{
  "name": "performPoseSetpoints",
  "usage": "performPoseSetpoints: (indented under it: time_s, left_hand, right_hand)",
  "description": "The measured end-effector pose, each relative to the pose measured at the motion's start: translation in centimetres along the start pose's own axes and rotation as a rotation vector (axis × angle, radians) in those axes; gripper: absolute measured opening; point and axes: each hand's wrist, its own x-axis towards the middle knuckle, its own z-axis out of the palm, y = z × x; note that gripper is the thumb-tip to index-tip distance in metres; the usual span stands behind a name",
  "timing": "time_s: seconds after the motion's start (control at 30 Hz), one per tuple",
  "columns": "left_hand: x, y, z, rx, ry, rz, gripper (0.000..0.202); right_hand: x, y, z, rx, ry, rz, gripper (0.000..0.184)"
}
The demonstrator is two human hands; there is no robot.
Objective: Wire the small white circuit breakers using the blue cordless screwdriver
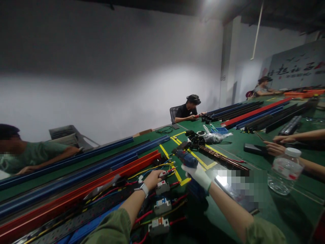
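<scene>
My gloved right hand [198, 176] is wrapped round the grip of a blue and black cordless drill [186, 158], its front end pointing away to the left. My bare left hand [152, 180], with a watch on its wrist, has its fingers closed on a small white circuit breaker [165, 174] with red wires, left of the drill. Closer to me, more white circuit breakers [162, 206] lie in a row, with red, yellow and black leads. Yellow and red wires [149, 168] run just beyond my left hand. The fingertips of both hands are partly hidden.
Long blue rails [122, 157] and an orange rail [101, 183] lie at the left. Black parts [195, 139], a clear bag [214, 138], a phone [228, 188] and a water bottle [285, 171] are on the green table [279, 210]. Several co-workers sit around; one's hands [279, 145] reach in at right.
</scene>
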Motion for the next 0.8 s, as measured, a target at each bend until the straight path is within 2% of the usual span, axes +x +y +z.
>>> performPoseSetpoints:
  time_s: [0.1,0.2,0.23,0.3,0.5,0.8]
  left_hand:
    - [-0.1,0.0,0.0,0.006,-0.032,0.002,0.030]
    - [-0.1,0.0,-0.1,0.022,-0.020,-0.015,0.033]
    - [-0.1,0.0,-0.1,0.027,-0.012,-0.017,0.035]
    - [-0.1,0.1,-0.2,0.033,-0.001,-0.019,0.040]
    - [-0.1,-0.1,-0.2,0.056,-0.013,-0.060,0.035]
    - [0.1,-0.3,-0.3,0.108,-0.009,-0.058,0.030]
  right_hand:
    - [-3.4,-1.2,-0.8,-0.022,-0.100,0.053,0.020]
    - [-5.8,-3.0,-1.1,-0.014,-0.198,0.119,0.049]
    - [-6.4,-3.6,-1.1,-0.020,-0.213,0.137,0.054]
    - [-7.2,-4.5,-0.9,-0.041,-0.216,0.175,0.051]
    - [-7.2,-4.7,0.0,-0.046,-0.196,0.194,0.026]
    - [-7.2,-5.3,0.5,-0.122,-0.222,0.198,0.033]
